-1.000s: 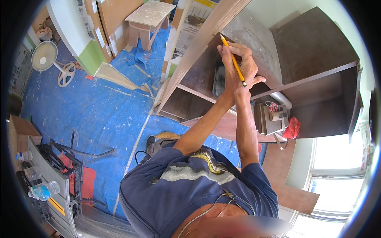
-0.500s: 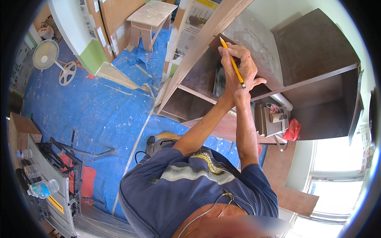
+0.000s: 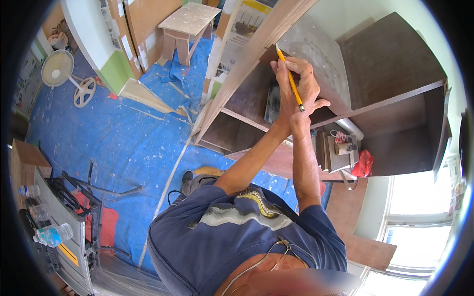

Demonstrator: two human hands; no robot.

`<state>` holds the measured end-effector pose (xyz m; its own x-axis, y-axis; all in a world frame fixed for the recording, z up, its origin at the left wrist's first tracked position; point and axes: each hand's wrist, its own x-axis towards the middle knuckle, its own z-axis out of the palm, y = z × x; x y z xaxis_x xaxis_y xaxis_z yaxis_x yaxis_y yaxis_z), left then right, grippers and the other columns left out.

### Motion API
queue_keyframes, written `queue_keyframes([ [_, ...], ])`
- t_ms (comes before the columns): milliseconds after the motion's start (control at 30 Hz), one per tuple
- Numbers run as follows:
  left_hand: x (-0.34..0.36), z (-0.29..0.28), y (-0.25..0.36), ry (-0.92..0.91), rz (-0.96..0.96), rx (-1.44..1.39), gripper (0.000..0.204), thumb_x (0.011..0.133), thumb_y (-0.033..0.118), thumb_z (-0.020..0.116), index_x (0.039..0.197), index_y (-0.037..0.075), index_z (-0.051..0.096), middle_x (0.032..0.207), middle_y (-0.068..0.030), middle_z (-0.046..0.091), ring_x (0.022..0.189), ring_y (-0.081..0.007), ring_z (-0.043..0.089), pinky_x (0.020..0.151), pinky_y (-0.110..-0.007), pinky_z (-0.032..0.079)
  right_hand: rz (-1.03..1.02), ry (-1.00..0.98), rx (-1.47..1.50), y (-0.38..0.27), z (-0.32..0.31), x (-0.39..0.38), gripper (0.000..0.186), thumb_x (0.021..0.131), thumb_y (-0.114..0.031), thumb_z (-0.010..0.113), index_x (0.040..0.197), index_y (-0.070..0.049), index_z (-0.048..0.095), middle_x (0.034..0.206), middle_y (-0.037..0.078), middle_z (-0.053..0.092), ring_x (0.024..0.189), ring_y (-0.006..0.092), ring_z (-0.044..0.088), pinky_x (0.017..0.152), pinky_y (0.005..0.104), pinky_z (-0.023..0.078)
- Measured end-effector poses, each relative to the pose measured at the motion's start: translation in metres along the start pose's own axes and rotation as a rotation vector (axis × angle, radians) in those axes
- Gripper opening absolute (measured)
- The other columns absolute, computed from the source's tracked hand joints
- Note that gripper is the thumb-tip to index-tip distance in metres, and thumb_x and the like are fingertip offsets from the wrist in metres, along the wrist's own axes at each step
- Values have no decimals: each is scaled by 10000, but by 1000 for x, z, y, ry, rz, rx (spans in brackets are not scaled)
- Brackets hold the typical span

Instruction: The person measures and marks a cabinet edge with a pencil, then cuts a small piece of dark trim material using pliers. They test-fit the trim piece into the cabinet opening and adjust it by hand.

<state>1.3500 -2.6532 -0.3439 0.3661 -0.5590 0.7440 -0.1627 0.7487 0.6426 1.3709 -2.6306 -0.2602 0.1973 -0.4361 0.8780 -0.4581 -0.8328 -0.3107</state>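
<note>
A yellow pencil (image 3: 291, 83) sits in my right hand (image 3: 307, 85), its fingers closed around it. The pencil's tip meets the top edge of a dark brown cabinet (image 3: 247, 96), near a pale wooden post (image 3: 247, 54). Under the right hand and wrist lies my left hand (image 3: 322, 104), crossing from the left. Only a digit stretched to the right and part of the hand's side show; its other fingers are hidden. Both forearms come together at the wrists. A dusty grey-brown panel (image 3: 318, 54) lies just right of the pencil.
Open dark shelves (image 3: 395, 59) stand at the right, with a red plastic bag (image 3: 364, 164) and wood pieces (image 3: 340, 150) below. Blue sheeting (image 3: 113, 143) covers the floor. A small bench (image 3: 190, 19), a fan (image 3: 58, 68) and a grey folding frame with bottles (image 3: 54, 234) stand around.
My right hand and the pencil have shifted very slightly, the tip a little to the right along the cabinet edge. The arms keep almost the same pose.
</note>
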Motion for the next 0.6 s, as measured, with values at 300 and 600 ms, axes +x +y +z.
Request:
queue_keyframes([
  [300,12,0,0,109,28,365,1251,820,460,827,1603,-9,-28,1620,-279,-57,1470,-548,-80,1213,-630,115,-91,163,106,10,-36,-8,78,1014,-11,590,1090,-1,603,1090,186,721,943,209,721,893,341,558],
  [600,20,-11,26,36,26,376,1565,606,490,967,1593,-24,-134,1617,-387,-157,1478,-620,-147,1184,-722,77,-139,-29,-365,38,-115,1,156,873,-41,736,1026,-67,716,1014,100,717,934,278,647,863,397,466],
])
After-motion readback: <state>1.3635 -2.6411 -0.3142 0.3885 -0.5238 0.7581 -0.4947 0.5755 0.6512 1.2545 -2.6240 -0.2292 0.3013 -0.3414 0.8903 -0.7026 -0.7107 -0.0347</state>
